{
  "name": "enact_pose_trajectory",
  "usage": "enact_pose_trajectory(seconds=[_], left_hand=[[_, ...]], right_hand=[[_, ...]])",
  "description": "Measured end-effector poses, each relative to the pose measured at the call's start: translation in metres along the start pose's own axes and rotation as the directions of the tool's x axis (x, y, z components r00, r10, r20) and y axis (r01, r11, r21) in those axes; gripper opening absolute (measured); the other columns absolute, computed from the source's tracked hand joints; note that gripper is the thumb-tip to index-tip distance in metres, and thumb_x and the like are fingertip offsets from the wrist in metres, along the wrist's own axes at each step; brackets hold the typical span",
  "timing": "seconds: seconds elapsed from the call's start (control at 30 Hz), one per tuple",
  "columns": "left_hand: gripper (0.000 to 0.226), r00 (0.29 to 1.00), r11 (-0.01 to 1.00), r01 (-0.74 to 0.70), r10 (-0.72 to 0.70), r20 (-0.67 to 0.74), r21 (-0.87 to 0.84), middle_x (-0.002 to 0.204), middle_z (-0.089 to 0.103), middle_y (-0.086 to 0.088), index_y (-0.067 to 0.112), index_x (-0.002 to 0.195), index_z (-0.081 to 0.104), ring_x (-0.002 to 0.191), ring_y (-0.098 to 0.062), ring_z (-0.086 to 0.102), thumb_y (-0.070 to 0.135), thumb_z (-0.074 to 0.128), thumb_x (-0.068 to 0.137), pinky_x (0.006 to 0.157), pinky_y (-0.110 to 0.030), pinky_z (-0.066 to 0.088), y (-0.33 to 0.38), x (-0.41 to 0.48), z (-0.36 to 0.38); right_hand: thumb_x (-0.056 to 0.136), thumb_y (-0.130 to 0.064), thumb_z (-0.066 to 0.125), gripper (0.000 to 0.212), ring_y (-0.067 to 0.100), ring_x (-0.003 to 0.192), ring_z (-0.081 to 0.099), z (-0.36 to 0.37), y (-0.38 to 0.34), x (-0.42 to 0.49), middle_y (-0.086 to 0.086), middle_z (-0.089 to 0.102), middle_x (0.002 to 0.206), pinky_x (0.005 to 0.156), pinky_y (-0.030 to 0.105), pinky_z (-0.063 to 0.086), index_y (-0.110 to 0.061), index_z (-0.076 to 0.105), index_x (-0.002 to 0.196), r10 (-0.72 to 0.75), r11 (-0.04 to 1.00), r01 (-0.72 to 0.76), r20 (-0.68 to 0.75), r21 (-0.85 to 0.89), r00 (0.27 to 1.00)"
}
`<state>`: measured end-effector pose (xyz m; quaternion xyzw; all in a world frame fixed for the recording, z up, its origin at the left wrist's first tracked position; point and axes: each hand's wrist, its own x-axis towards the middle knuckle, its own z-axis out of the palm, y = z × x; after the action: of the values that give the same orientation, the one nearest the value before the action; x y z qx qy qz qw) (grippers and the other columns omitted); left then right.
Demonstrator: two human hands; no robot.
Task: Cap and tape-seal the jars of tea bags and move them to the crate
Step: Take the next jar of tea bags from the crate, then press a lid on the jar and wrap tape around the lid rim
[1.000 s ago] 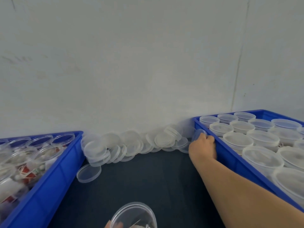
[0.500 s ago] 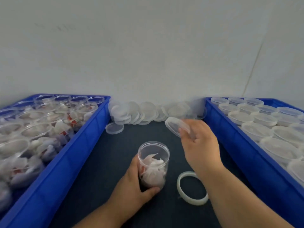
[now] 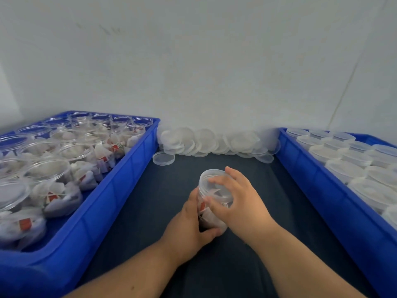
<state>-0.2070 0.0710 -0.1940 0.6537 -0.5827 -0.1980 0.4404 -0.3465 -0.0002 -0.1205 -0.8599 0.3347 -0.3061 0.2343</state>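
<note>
- At far left, a blue rectangular plastic crate stands on the desk, packed with uncapped clear plastic jars of white tea bags with red tags.
- Just right of that crate's far end, a single translucent round lid lies flat on the dark desk.
- Along the foot of the white wall, between the two crates, a heap of translucent lids leans and overlaps.
- At centre, the left hand grips the lower body of a clear cylindrical plastic jar of tea bags, thumb curled across its base at the front. The jar stands upright on the desk, apart from both crates.
- On the jar's mouth sits a clear round plastic cap. The right hand grips it from above, fingers curled over the top and thumb against the near rim. Whether the cap is fully seated cannot be told.
- At far right, a second blue plastic crate holds rows of capped jars.
</note>
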Motion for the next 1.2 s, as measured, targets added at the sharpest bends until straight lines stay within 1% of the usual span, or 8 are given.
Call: enact_pose_trajectory(seconds=[0.17,0.27,0.4,0.53,0.7,0.9,1.1,1.2], left_hand=[[0.095,1.0,1.0,0.01,-0.01,0.019,0.002,0.131,0.051,0.039,0.058,0.143,0.017,0.116,0.016,0.054,0.044,0.084,0.077,0.095,-0.019,0.049,-0.007,0.003,0.0],[0.096,0.999,1.0,0.016,-0.016,0.031,-0.006,0.134,0.052,0.033,0.053,0.145,0.019,0.12,0.012,0.053,0.042,0.085,0.077,0.1,-0.024,0.049,-0.01,0.005,-0.001],[0.097,0.999,1.0,0.025,-0.025,0.046,0.003,0.132,0.052,0.031,0.061,0.141,0.014,0.119,0.011,0.053,0.043,0.084,0.076,0.102,-0.026,0.048,-0.013,0.007,-0.001],[0.096,0.996,1.0,0.015,-0.015,0.085,-0.002,0.128,0.048,0.042,0.079,0.125,0.011,0.12,0.016,0.049,0.039,0.083,0.077,0.099,-0.017,0.043,-0.016,0.009,-0.003],[0.094,0.995,0.999,0.023,-0.02,0.102,-0.029,0.13,0.046,0.045,0.077,0.128,0.014,0.122,0.018,0.047,0.039,0.082,0.076,0.101,-0.018,0.041,-0.015,0.01,-0.003],[0.096,0.994,1.0,0.017,-0.016,0.109,-0.007,0.13,0.042,0.049,0.08,0.125,0.011,0.122,0.021,0.044,0.037,0.083,0.078,0.1,-0.015,0.039,-0.013,0.009,-0.005],[0.099,0.993,1.0,0.018,-0.018,0.115,-0.005,0.128,0.043,0.05,0.082,0.124,0.009,0.121,0.022,0.044,0.033,0.083,0.08,0.097,-0.009,0.036,-0.012,0.009,-0.006],[0.097,0.993,1.0,0.015,-0.012,0.116,-0.023,0.13,0.044,0.048,0.079,0.125,0.012,0.123,0.021,0.044,0.031,0.083,0.081,0.097,-0.009,0.037,-0.011,0.009,-0.005]], right_hand=[[0.075,-0.038,0.079,0.033,-0.015,0.123,0.037,-0.008,0.005,0.008,-0.023,0.041,0.137,0.091,0.002,0.033,-0.054,0.064,0.099,-0.034,0.99,0.031,0.018,0.135,0.999],[0.074,-0.024,0.082,0.039,-0.014,0.123,0.04,-0.016,0.012,0.016,-0.021,0.044,0.136,0.092,0.004,0.034,-0.051,0.067,0.098,-0.127,0.98,0.111,0.087,0.163,0.988],[0.071,-0.019,0.078,0.039,-0.003,0.128,0.045,-0.024,0.018,0.025,-0.013,0.046,0.138,0.1,0.016,0.04,-0.046,0.069,0.099,-0.217,0.953,0.168,0.18,0.251,0.959],[0.067,-0.009,0.07,0.042,0.008,0.131,0.046,-0.03,0.02,0.031,-0.002,0.048,0.138,0.107,0.031,0.04,-0.04,0.069,0.095,-0.318,0.924,0.239,0.255,0.298,0.913],[0.075,-0.024,0.07,0.039,0.0,0.136,0.036,-0.033,0.021,0.032,-0.01,0.041,0.144,0.109,0.026,0.035,-0.048,0.061,0.104,-0.283,0.951,0.209,0.367,0.229,0.886],[0.07,-0.031,0.076,0.03,-0.008,0.13,0.041,-0.025,0.02,0.028,-0.021,0.049,0.136,0.105,0.018,0.035,-0.047,0.067,0.093,-0.24,0.953,0.185,0.225,0.239,0.944],[0.067,-0.012,0.071,0.038,0.008,0.13,0.048,-0.038,0.019,0.039,-0.006,0.051,0.139,0.108,0.037,0.041,-0.035,0.066,0.097,-0.314,0.932,0.213,0.36,0.292,0.879],[0.068,-0.023,0.07,0.041,0.007,0.128,0.048,-0.035,0.019,0.041,-0.01,0.048,0.139,0.105,0.036,0.042,-0.038,0.067,0.106,-0.315,0.945,0.247,0.387,0.216,0.867]])
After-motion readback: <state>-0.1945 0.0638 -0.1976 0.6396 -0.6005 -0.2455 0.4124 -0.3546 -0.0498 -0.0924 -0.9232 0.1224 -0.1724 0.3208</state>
